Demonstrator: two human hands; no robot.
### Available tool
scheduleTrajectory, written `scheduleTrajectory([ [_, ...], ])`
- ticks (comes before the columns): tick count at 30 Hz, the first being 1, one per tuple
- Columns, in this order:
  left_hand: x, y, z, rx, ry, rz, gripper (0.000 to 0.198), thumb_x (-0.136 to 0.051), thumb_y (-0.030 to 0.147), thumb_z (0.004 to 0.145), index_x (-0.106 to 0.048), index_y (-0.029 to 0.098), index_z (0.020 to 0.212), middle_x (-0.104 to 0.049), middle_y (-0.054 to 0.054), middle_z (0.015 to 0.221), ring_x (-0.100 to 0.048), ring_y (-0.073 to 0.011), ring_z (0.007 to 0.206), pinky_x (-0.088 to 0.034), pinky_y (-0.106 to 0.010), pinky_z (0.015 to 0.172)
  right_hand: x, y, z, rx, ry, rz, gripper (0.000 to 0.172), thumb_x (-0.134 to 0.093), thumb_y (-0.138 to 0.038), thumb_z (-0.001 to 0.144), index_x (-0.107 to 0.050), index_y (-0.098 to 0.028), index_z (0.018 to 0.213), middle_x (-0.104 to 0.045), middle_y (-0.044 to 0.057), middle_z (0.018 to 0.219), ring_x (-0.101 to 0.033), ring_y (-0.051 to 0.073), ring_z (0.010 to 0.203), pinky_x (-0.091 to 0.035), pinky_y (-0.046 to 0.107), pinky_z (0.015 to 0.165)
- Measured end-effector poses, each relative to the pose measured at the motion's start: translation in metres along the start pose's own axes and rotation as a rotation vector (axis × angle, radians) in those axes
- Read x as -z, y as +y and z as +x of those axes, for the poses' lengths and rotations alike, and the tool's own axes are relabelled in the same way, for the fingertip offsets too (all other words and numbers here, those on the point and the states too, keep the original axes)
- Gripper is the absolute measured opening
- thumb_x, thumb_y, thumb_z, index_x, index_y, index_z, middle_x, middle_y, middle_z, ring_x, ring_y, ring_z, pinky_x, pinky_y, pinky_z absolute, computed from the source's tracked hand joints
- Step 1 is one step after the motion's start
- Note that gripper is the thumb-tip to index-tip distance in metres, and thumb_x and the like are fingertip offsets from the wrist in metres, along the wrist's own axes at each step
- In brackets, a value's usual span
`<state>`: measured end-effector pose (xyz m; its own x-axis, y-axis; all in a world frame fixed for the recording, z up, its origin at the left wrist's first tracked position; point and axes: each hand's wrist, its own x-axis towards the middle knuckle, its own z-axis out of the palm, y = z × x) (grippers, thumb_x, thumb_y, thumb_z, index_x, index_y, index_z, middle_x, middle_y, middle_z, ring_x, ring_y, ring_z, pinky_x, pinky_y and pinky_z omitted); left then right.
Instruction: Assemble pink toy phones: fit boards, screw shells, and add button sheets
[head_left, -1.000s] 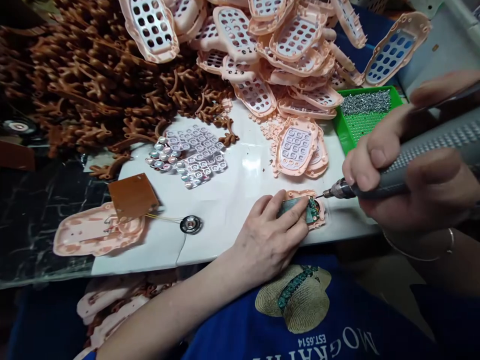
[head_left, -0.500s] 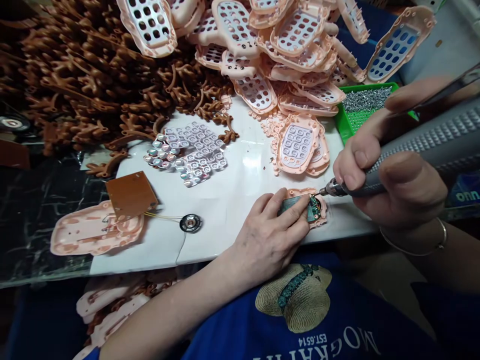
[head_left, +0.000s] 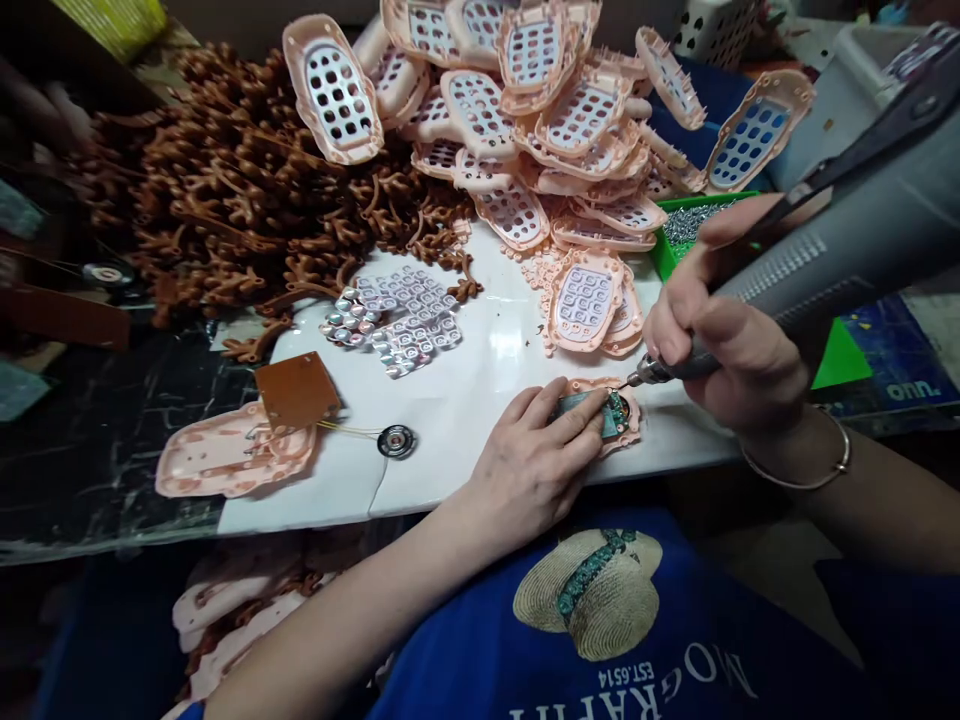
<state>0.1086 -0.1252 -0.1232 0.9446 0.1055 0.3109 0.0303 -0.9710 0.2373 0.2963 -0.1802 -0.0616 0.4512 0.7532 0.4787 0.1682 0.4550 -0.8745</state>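
Observation:
My left hand (head_left: pixel 536 445) is closed over a small pink plastic shell (head_left: pixel 634 425) near the table's front edge. Its fingertips press on a green circuit board (head_left: pixel 617 410) lying inside the shell; the thumb is hidden. In my right hand (head_left: pixel 731 350) is a grey electric screwdriver (head_left: pixel 840 220), tilted, its fingers wrapped around the body. The driver's bit meets the shell's far edge, beside the board; whether a screw sits under it is too small to see. Just beyond the shell lie pink shells with a clear keypad sheet (head_left: pixel 586 298).
Brown antler-like parts (head_left: pixel 225 200) and pink shells (head_left: pixel 480 105) are heaped at the back. A green tray (head_left: pixel 667 260) holds screws. Left on the table are a brown board (head_left: pixel 298 388) wired to a speaker (head_left: pixel 396 441), another shell (head_left: pixel 225 470), and clear keypad sheets (head_left: pixel 412 310).
The view has shifted, showing more of the table's back. The screwdriver is held at a steeper tilt, its bit still at the shell's far edge. My left hand keeps its place on the board.

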Motion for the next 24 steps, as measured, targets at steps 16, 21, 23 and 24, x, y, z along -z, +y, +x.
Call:
scheduleTrajectory([
  [16,-0.002,-0.006,-0.009,0.096,0.109,-0.200,0.042,-0.052,0.008,0.089,-0.058,0.019,0.129,-0.052,-0.014,0.125,-0.046,-0.0288,0.119,-0.048,-0.047,0.095,0.122,0.023,0.029,0.294,0.449,-0.387,0.026,-0.072,-0.046,0.078,-0.057,-0.036,0.097,-0.052,-0.007,0.059,-0.046,0.015,0.046,-0.047,0.038,0.055],
  [21,0.001,-0.007,-0.011,0.138,0.112,-0.260,0.050,-0.053,0.009,0.090,-0.050,0.026,0.138,-0.057,-0.010,0.126,-0.048,-0.0258,0.119,-0.048,-0.045,0.096,0.130,0.036,0.032,0.321,0.481,-0.351,0.029,-0.074,-0.045,0.075,-0.056,-0.032,0.094,-0.053,-0.009,0.059,-0.048,0.013,0.042,-0.045,0.034,0.049],
  [23,0.001,-0.006,-0.010,0.181,0.138,-0.297,0.061,-0.055,0.011,0.090,-0.038,0.025,0.147,-0.060,-0.010,0.125,-0.051,-0.0244,0.118,-0.048,-0.043,0.096,0.131,0.038,0.032,0.330,0.489,-0.352,0.031,-0.073,-0.046,0.075,-0.056,-0.031,0.095,-0.051,-0.010,0.060,-0.048,0.013,0.042,-0.045,0.033,0.048],
  [24,0.001,-0.005,-0.010,0.208,0.158,-0.315,0.066,-0.057,0.012,0.090,-0.032,0.025,0.150,-0.061,-0.010,0.125,-0.052,-0.0239,0.117,-0.049,-0.042,0.095,0.131,0.039,0.032,0.333,0.495,-0.350,0.032,-0.073,-0.047,0.075,-0.055,-0.030,0.095,-0.050,-0.010,0.059,-0.048,0.012,0.041,-0.046,0.033,0.048],
])
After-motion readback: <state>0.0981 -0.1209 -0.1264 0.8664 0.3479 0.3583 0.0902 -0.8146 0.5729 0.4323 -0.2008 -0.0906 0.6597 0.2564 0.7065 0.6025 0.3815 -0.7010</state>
